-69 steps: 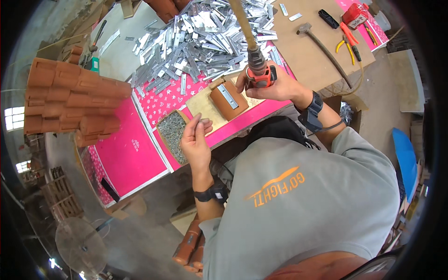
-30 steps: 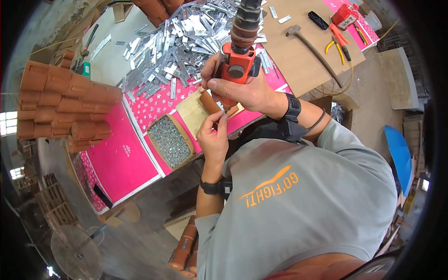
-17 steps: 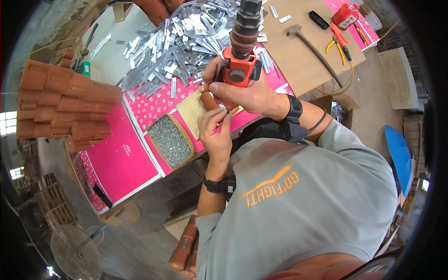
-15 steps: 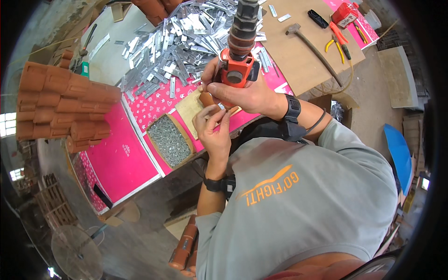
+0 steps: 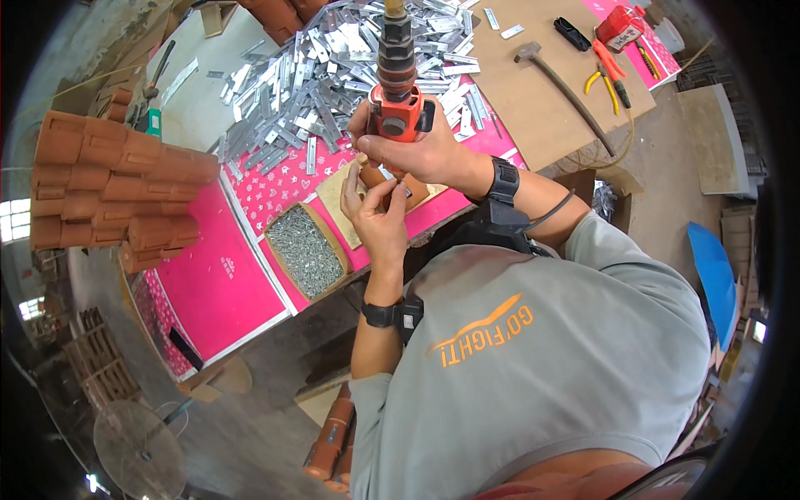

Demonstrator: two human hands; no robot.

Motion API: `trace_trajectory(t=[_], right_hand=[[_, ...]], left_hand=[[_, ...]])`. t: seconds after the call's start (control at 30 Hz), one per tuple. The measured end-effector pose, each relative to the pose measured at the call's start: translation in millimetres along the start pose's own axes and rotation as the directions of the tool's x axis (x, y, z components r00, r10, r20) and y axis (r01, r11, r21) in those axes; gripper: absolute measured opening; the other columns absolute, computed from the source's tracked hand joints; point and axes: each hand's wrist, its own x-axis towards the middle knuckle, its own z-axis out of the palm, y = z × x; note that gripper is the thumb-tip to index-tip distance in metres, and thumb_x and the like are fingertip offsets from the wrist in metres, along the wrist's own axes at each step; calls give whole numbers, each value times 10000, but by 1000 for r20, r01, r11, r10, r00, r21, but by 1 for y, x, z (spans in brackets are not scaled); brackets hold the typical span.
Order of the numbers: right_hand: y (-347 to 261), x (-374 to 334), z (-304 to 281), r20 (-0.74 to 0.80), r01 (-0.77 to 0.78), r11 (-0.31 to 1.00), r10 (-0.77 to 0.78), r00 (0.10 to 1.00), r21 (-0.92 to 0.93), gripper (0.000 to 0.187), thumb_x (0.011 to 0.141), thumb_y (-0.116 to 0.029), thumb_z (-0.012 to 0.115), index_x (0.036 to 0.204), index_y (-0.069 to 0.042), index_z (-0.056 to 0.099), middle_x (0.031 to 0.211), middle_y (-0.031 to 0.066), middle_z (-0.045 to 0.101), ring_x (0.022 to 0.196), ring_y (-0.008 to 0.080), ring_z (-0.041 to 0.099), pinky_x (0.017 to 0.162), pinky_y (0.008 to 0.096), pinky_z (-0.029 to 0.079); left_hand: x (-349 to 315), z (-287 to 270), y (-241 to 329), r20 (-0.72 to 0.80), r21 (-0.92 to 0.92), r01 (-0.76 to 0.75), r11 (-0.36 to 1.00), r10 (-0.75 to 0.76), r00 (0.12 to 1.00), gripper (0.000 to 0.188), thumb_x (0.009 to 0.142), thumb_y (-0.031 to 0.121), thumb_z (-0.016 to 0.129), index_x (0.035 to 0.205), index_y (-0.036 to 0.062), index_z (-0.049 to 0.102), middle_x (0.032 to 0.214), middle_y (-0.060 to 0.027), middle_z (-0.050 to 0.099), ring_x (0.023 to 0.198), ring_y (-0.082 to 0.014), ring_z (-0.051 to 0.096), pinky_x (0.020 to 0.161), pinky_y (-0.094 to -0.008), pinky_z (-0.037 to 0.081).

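Pink-covered bench [image 5: 218, 283]; right hand [image 5: 417, 154] gripping orange power driver [image 5: 397, 112], left hand [image 5: 379, 212] pinching small part beneath; fastening step, next likely needs steady alignment.

Shiny metal strips [image 5: 333, 100], matt clay tiles [image 5: 108, 179], glossy pink sheet [image 5: 217, 283].

Right hand [image 5: 417, 150] grips orange driver [image 5: 396, 108]; left hand [image 5: 379, 212] steadies terracotta piece [image 5: 414, 190].
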Motion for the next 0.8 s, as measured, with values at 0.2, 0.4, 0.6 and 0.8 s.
trace_trajectory(t=[0.2,0.4,0.6,0.8], right_hand=[[9,1,1,7,5,998,-4,1000,-66,168,845,-33,707,996,0,639,837,41,666,706,94,629,649,260,528],[11,0,-1,25,-24,998,25,999,-56,217,840,-48,714,1036,-7,629,857,40,674,734,97,638,679,266,537],[11,0,0,57,17,997,-13,998,-73,246,837,-56,720,1059,-19,621,913,32,683,804,87,640,742,272,538],[11,-1,1,32,-72,997,72,997,-3,198,836,-60,729,1003,-26,628,888,25,674,801,79,624,737,270,525]], left_hand=[[-5,9,-14,53,-311,217,925,-211,976,123,819,123,771,909,42,748,1458,-205,414,1388,-355,338,1118,-457,319],[-8,6,-3,56,-253,1,967,14,998,736,746,152,844,1376,48,478,1502,-251,312,1403,-411,304,1121,-492,310],[-7,2,-5,124,14,-92,996,90,988,1046,668,185,915,1475,5,275,1470,-198,330,1383,-390,314,1131,-481,305],[-5,3,-8,124,2,-105,995,104,987,1050,654,186,923,1470,15,285,1474,-194,340,1373,-385,327,1119,-481,319]])
